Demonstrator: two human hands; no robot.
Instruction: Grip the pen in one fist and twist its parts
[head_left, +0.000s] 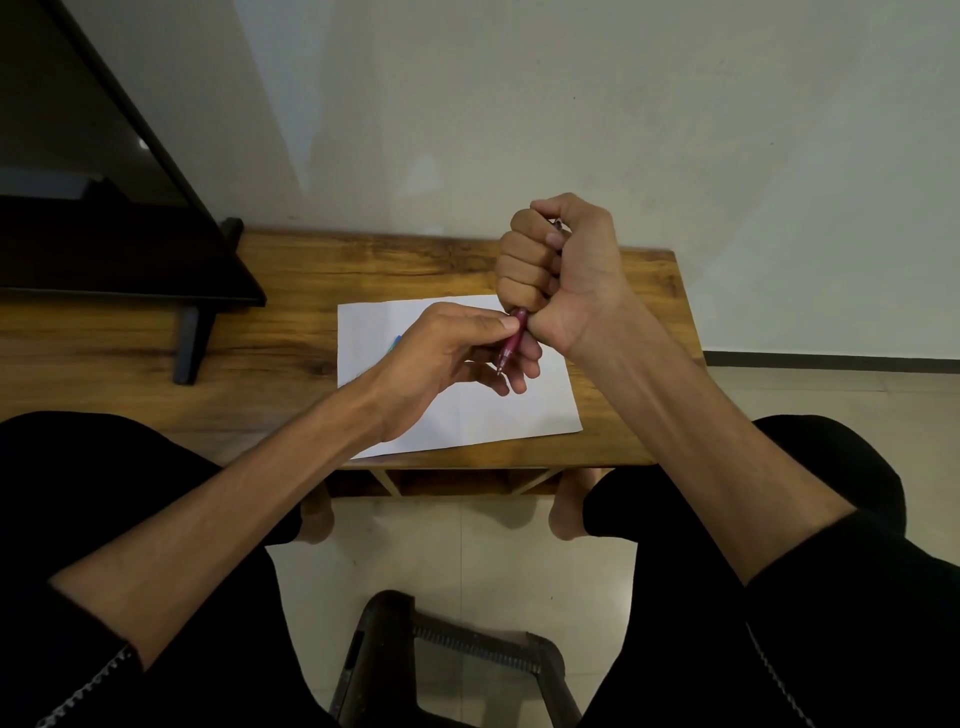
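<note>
Red pen (511, 340), slim, fisted by right hand (558, 265), pinched by left hand (457, 353).

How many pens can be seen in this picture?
1. The red pen is above the white paper; the right hand grips its upper part and the left hand pinches its lower part. Others may be hidden.

Right hand (563, 265) grips red pen (511, 340) in a fist; left hand (452, 353) pinches its lower end above white paper (498, 415) on wooden table (291, 343).

Glossy red plastic pen (511, 340), matt white paper (483, 410), grained wooden table (291, 332)
</note>
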